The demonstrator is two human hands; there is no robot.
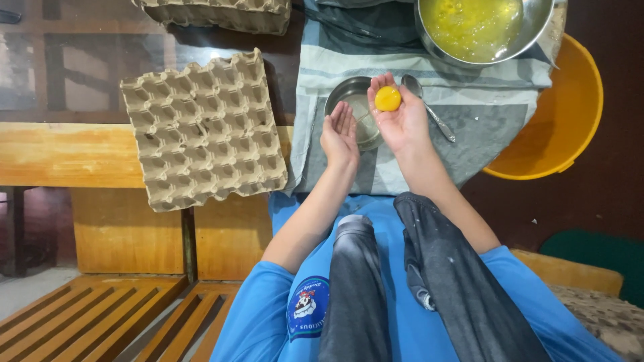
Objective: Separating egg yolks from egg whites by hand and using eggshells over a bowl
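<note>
On the cloth-covered counter (469, 114), right hand (400, 121) is cupping an egg yolk (388, 98) on spread fingers over the small steel bowl (349, 94) so white drains, left hand (340, 137) waiting open, empty, beside it.

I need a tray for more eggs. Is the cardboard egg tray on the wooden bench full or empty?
Empty. Every cup of the egg tray that shows is bare cardboard, with no egg in any of them.
</note>
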